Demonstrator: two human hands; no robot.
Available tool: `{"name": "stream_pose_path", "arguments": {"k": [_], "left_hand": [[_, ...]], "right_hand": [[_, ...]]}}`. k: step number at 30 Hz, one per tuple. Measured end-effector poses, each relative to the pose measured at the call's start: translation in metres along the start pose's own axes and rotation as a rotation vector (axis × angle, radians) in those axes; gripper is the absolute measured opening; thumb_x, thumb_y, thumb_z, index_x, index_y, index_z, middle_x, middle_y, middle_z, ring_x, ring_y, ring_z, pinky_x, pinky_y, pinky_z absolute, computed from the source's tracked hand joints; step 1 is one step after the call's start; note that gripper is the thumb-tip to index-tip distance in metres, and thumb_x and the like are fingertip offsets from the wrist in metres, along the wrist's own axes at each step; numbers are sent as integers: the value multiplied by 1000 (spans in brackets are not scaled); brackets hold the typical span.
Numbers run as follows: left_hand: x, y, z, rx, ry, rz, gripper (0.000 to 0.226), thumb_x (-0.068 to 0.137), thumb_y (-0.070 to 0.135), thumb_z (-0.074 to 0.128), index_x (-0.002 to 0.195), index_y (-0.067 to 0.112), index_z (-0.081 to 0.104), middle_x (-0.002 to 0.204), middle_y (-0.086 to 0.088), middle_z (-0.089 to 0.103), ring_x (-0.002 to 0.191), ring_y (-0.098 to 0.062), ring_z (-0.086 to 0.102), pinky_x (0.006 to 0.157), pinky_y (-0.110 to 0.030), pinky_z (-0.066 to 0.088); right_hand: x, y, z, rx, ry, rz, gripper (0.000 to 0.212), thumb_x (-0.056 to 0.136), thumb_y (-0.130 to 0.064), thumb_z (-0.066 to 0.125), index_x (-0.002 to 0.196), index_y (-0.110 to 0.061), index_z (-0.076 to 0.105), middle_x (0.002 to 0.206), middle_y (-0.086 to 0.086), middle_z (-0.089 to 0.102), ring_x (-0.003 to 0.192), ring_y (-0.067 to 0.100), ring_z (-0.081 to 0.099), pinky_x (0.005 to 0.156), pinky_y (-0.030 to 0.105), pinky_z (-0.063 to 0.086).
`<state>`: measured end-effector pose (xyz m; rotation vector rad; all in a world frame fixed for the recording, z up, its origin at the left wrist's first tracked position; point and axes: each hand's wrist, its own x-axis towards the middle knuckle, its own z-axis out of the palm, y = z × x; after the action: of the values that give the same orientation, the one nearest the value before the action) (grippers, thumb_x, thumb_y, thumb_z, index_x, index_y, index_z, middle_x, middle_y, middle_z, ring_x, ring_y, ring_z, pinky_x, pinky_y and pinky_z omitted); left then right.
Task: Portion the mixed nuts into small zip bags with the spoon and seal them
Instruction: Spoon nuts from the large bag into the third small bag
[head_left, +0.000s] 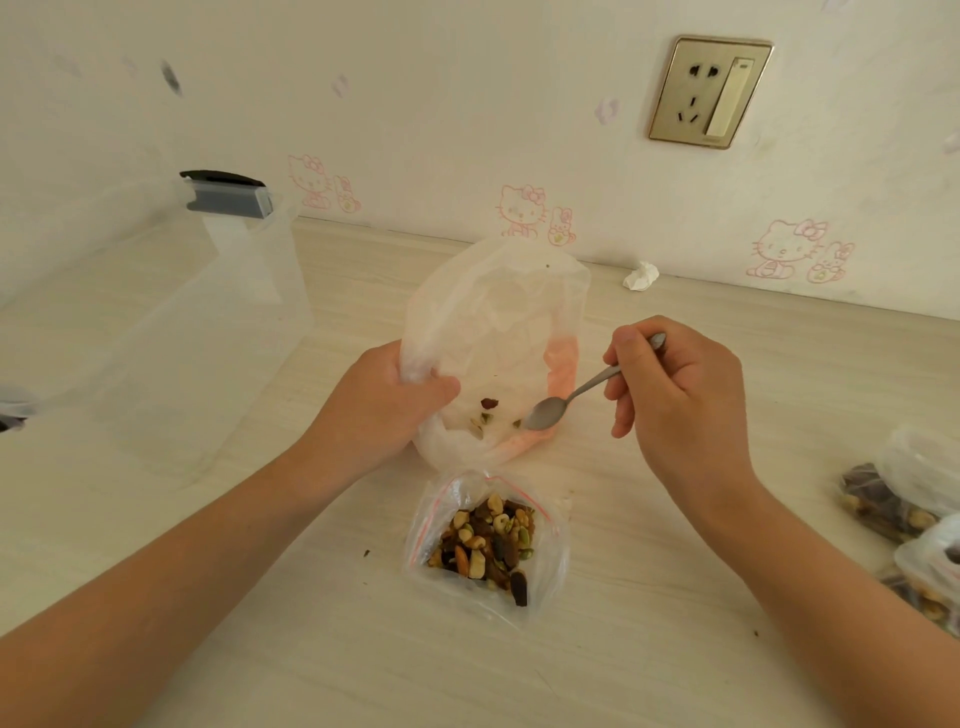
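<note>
1. Left hand (384, 400): clenched on the left rim of the large bag (493, 312), with the thumb over the plastic. It holds the mouth open.
2. Large bag: translucent, lying mid-worktop (623, 649). The mouth faces the person and the far end reaches toward the back edge. Contents: only a few leftover pieces (485, 413) near the mouth.
3. Right hand (680, 395): fingers curled round the handle of the spoon (576, 392). The spoon bowl sits inside the large bag's mouth, on its right side, low against the plastic. Load in the bowl: cannot tell.
4. Small zip bag (550, 540): lies flat just in front of the large bag, toward the front edge, between the two forearms. Its red zip strip end points at the large bag and the mouth gapes. Mixed nuts (483, 540) fill its middle.
5. Filled bags (893, 499): a cluster at the right edge, partly cut off by the view.
6. Clear storage box (208, 312) with a grey clip: at the left edge.
7. Crumpled tissue (641, 275): at the back edge, against the wall.
8. One dark crumb (367, 553): just left of the small zip bag.
</note>
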<state>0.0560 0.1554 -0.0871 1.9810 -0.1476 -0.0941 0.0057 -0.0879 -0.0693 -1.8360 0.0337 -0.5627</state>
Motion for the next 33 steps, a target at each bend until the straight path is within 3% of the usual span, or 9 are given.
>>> {"name": "stream_pose_path", "arguments": {"k": [2, 6, 10, 15, 19, 23, 27, 33], "left_hand": [[-1, 1, 0, 5, 11, 24, 6, 96, 25, 69, 94, 29, 73, 86, 7, 80, 77, -12, 78, 68, -30, 60], [-2, 4, 2, -5, 2, 35, 10, 98, 21, 67, 100, 28, 74, 91, 5, 80, 80, -15, 78, 73, -35, 65], [-3, 4, 2, -21, -2, 35, 12, 98, 22, 66, 99, 31, 74, 92, 10, 80, 82, -10, 78, 67, -21, 61], [-4, 4, 4, -89, -57, -23, 20, 100, 23, 63, 117, 30, 70, 99, 10, 81, 93, -8, 78, 84, -35, 60], [-1, 6, 4, -258, -117, -134, 28, 94, 13, 73, 120, 20, 69, 106, -2, 81, 98, -21, 78, 89, -43, 62], [0, 8, 3, -422, -141, -176, 31, 85, 4, 78, 115, 14, 73, 105, -6, 81, 91, -21, 79, 73, -29, 62], [1, 7, 2, -580, -78, -244, 14, 92, 2, 69, 105, 1, 73, 92, -11, 79, 77, -22, 76, 70, -31, 64], [1, 7, 1, -372, -130, -304, 18, 93, 17, 74, 109, 10, 76, 98, -7, 81, 89, -21, 78, 73, -30, 60]], "right_hand": [[1, -1, 0, -2, -3, 5, 31, 101, -24, 55, 73, -23, 67, 59, 0, 65, 42, 15, 57, 43, 20, 45], [0, 0, 0, -10, -6, 14, 31, 102, -23, 55, 74, -20, 67, 59, 0, 65, 42, 16, 57, 43, 21, 46], [1, 0, 0, -11, -8, 22, 31, 102, -25, 55, 74, -23, 68, 61, 1, 67, 43, 16, 59, 43, 22, 48], [-2, 4, 4, -3, -41, 30, 32, 104, -21, 55, 76, -23, 69, 62, 1, 68, 44, 17, 61, 44, 30, 52], [-3, 6, 6, 14, -58, 44, 31, 105, -20, 55, 77, -22, 70, 63, 2, 68, 45, 18, 62, 46, 34, 56], [-4, 8, 8, 24, -81, 53, 31, 105, -20, 55, 79, -20, 71, 63, 2, 69, 46, 18, 62, 47, 33, 56], [-4, 10, 8, 7, -91, 45, 30, 106, -21, 54, 81, -20, 70, 64, 1, 69, 47, 17, 63, 48, 35, 58], [-4, 11, 9, 12, -87, 56, 30, 107, -20, 53, 82, -18, 70, 64, 2, 69, 47, 18, 63, 47, 32, 56]]}}
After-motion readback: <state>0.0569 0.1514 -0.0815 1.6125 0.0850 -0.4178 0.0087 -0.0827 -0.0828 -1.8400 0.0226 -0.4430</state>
